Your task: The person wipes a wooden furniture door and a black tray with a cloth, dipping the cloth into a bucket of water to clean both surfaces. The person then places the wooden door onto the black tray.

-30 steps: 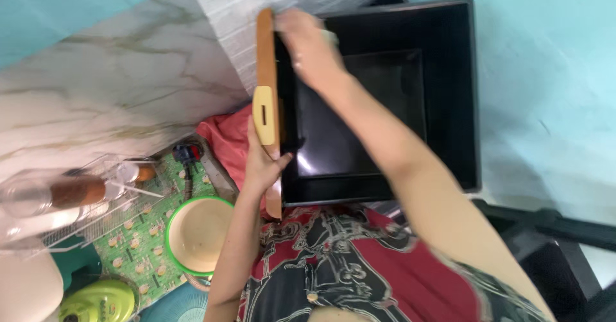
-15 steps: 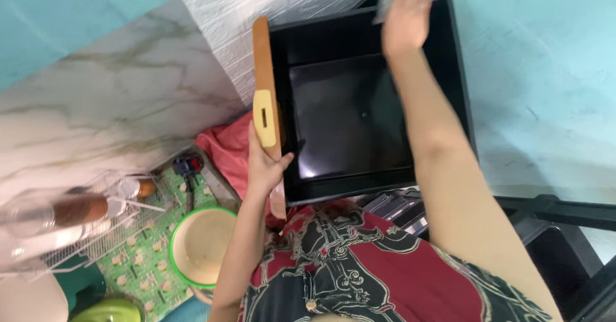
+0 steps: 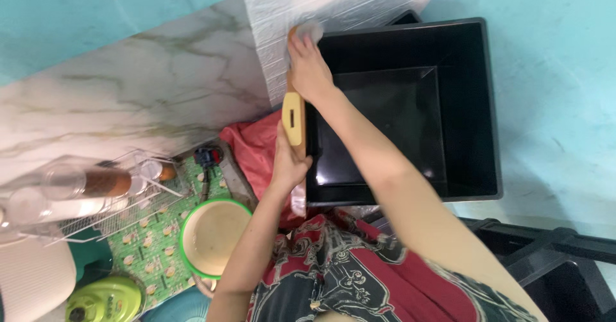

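Two hands at work on one wooden cutting board (image 3: 294,113), held on edge against the left rim of a black tub (image 3: 468,104).

Far left, lower frame: wire dish rack (image 3: 96,203) with clear glasses lying in it, on a green patterned mat (image 3: 151,248); lime-green appliance (image 3: 106,301) at bottom left corner. Just right of the rack, a green-rimmed bowl (image 3: 215,235), cream inside, upright, apart from both hands.

Centre frame: left hand (image 3: 289,161) wrapped closed around the lower edge of the board, thumb over the tub side, apparently to steady the board upright so its face stays exposed. Red cloth (image 3: 253,149) bunched directly behind that hand.

Upper centre: right hand (image 3: 308,68) pressed on the upper end of the board, fingers curled closed over a small pale pad (image 3: 308,30), likely a sponge, partly hidden and blurred; grip on it judged firm, exact material not determinable.

Right: tub interior dark and glossy, presumably positioned beneath to catch runoff. Marble-look panel (image 3: 128,91) upper left, turquoise surface (image 3: 558,72) at right.
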